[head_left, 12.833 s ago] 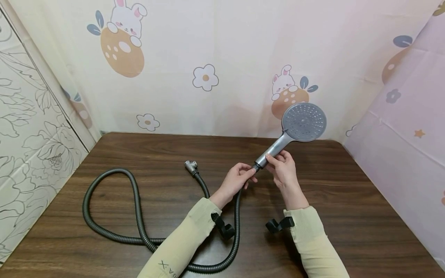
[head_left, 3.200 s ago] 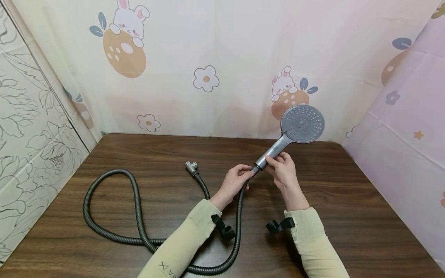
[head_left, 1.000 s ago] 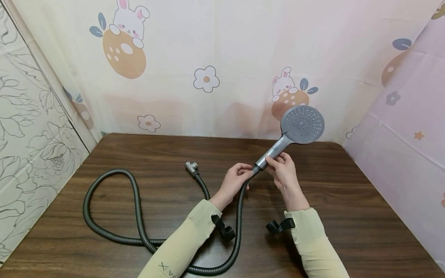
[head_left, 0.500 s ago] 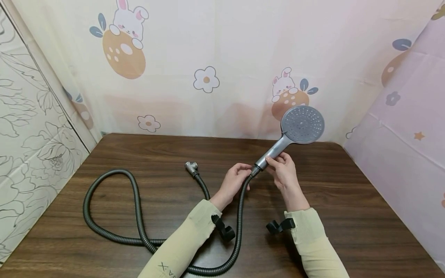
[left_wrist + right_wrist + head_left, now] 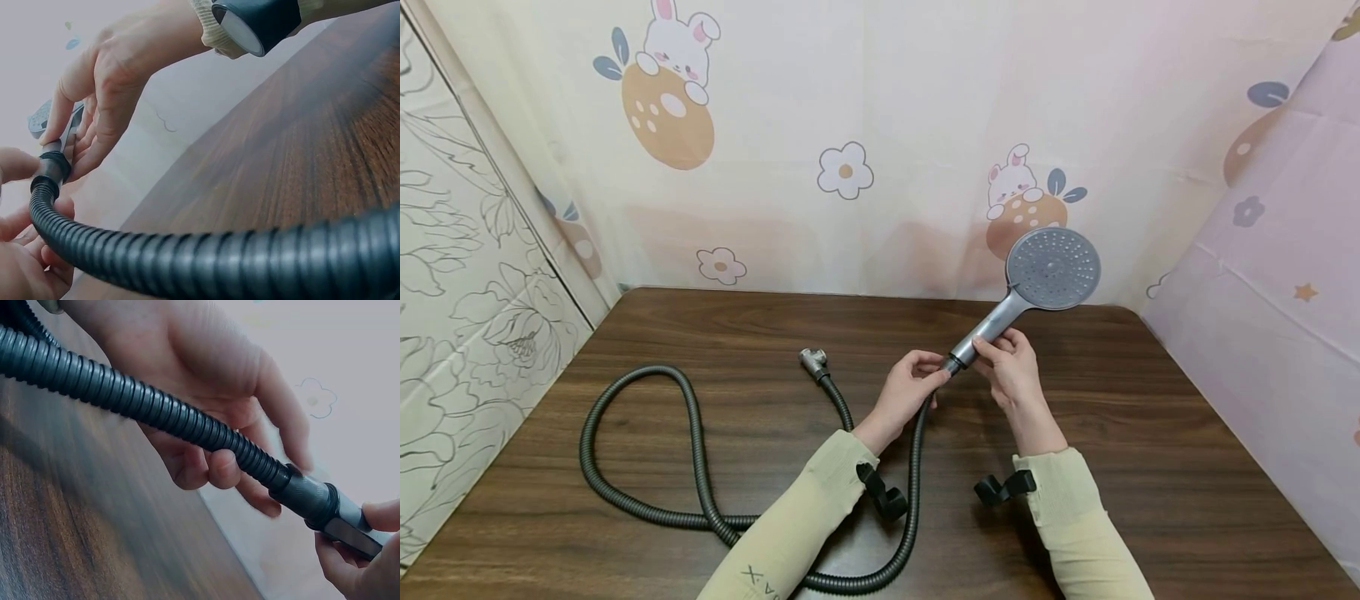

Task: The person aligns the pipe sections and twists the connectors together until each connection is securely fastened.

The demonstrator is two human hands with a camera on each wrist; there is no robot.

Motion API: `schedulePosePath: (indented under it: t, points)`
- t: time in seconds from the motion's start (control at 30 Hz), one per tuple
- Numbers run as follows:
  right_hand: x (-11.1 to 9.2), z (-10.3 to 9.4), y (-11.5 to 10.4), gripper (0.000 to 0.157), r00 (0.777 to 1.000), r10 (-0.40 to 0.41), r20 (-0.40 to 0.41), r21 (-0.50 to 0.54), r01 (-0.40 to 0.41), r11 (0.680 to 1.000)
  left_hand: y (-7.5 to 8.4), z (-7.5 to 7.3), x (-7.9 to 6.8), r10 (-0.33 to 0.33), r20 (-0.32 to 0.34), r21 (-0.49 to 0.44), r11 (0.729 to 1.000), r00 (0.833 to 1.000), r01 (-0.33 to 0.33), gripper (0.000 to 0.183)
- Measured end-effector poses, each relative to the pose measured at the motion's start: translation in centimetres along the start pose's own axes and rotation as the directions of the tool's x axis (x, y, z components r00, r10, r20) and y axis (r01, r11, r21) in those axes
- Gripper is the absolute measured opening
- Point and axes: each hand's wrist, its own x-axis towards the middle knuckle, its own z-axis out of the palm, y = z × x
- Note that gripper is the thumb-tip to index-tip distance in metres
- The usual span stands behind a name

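A grey handheld shower head (image 5: 1052, 268) is held up at a slant, its nozzle face turned to the head camera. My right hand (image 5: 1018, 390) grips the lower part of its handle (image 5: 992, 323) between thumb and fingers. At the handle's bottom end, my left hand (image 5: 897, 398) pinches the metal hose connector (image 5: 307, 495) with thumb and fingertips. From that connector the dark ribbed shower hose (image 5: 144, 403) runs down past the left palm, as the right wrist view shows. Handle and connector meet end to end; the thread inside is hidden.
The rest of the hose lies looped on the dark wooden table (image 5: 1150, 417), passing under the left forearm. Its other end, a silver angled fitting (image 5: 813, 362), lies left of the hands. Patterned curtains (image 5: 910, 125) hang behind and at the right.
My left thumb and fingers have shifted back up over the connector, which showed more half a second ago. The right hand and shower head stay nearly in place throughout.
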Motion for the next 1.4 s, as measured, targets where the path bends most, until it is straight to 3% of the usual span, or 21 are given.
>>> schedulePosePath:
  t: [0.4, 0.63, 1.0, 1.13, 1.4]
  points:
    - [-0.20, 0.03, -0.19, 0.055, 1.000, 0.012, 0.007, -0.010, -0.012, 1.000, 0.02, 0.11, -0.10, 0.008, 0.015, -0.044, 0.999, 1.000, -0.007, 0.024]
    - [-0.35, 0.07, -0.19, 0.053, 1.000, 0.015, -0.001, -0.011, -0.015, 1.000, -0.11, -0.02, -0.02, 0.020, -0.003, 0.023, 1.000, 1.000, -0.020, 0.026]
    - [-0.26, -0.04, -0.15, 0.052, 1.000, 0.010, 0.003, -0.018, -0.010, 1.000, -0.09, 0.04, -0.04, -0.048, 0.006, -0.019, 0.999, 0.999, 0.048, 0.024]
    - [-0.27, -0.04, -0.13, 0.053, 1.000, 0.014, 0.001, -0.021, -0.014, 1.000, -0.09, 0.03, -0.06, -0.017, 0.011, -0.035, 0.999, 1.000, 0.018, 0.023]
    - [-0.21, 0.06, -0.12, 0.053, 1.000, 0.019, 0.001, -0.034, -0.019, 0.999, -0.12, -0.12, -0.10, 0.018, 0.004, 0.027, 0.999, 1.000, -0.018, 0.024]
